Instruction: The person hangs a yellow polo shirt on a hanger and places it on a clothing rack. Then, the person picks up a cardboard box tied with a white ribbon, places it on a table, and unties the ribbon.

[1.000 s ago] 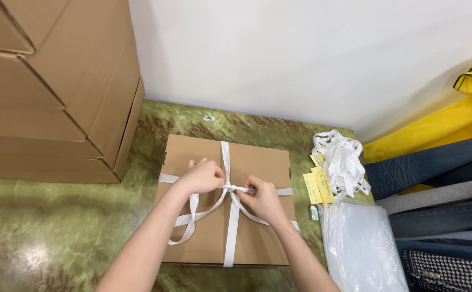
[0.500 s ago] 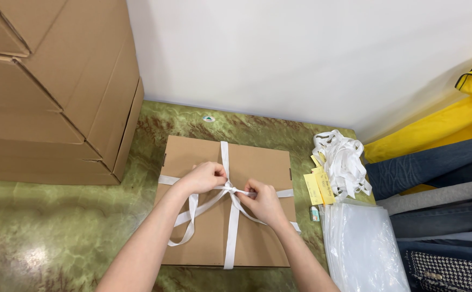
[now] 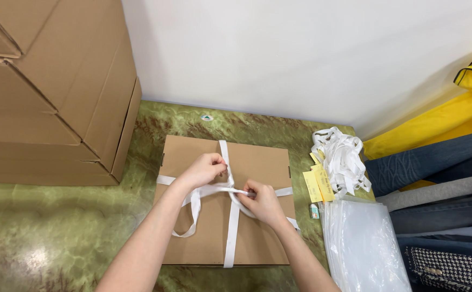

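Your left hand [image 3: 206, 168] and right hand [image 3: 262, 199] each pinch the ribbon [image 3: 230, 232] at the knot, mid-frame on the box [image 3: 257, 162]; the ribbon's loose ends trail toward lower left.

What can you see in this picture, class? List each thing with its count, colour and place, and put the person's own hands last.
flat cardboard box: one, brown, centre of floor
ribbon: one, white, crossed over the box
large cartons: a stack, brown, left
loose ribbon pile: one, white, right of box
paper tags: a few, yellow, beside the pile
plastic bags: a stack, clear, lower right
folded clothes: several, yellow, blue, grey, far right
floor: green marbled
left hand: pinching ribbon
right hand: pinching ribbon
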